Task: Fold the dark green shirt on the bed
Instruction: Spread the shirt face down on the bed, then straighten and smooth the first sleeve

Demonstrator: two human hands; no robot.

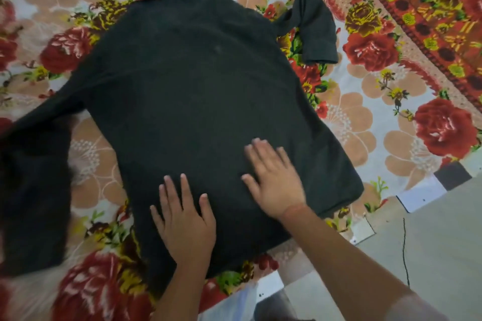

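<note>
The dark green shirt (pixel 187 91) lies spread flat on the bed, back side up, its hem toward me. One short sleeve (pixel 313 26) sticks out at the upper right, twisted near the shoulder. The other sleeve (pixel 31 185) hangs toward the lower left and looks blurred. My left hand (pixel 185 224) lies flat on the shirt near the hem, fingers straight and spread. My right hand (pixel 273 177) presses flat on the cloth just to the right of it, fingers straight.
A floral bedsheet (pixel 391 117) with red and peach flowers covers the bed. A red and yellow patterned border (pixel 430 8) runs along the upper right. The bed's edge and a grey floor (pixel 430 242) with a thin dark cord show at the lower right.
</note>
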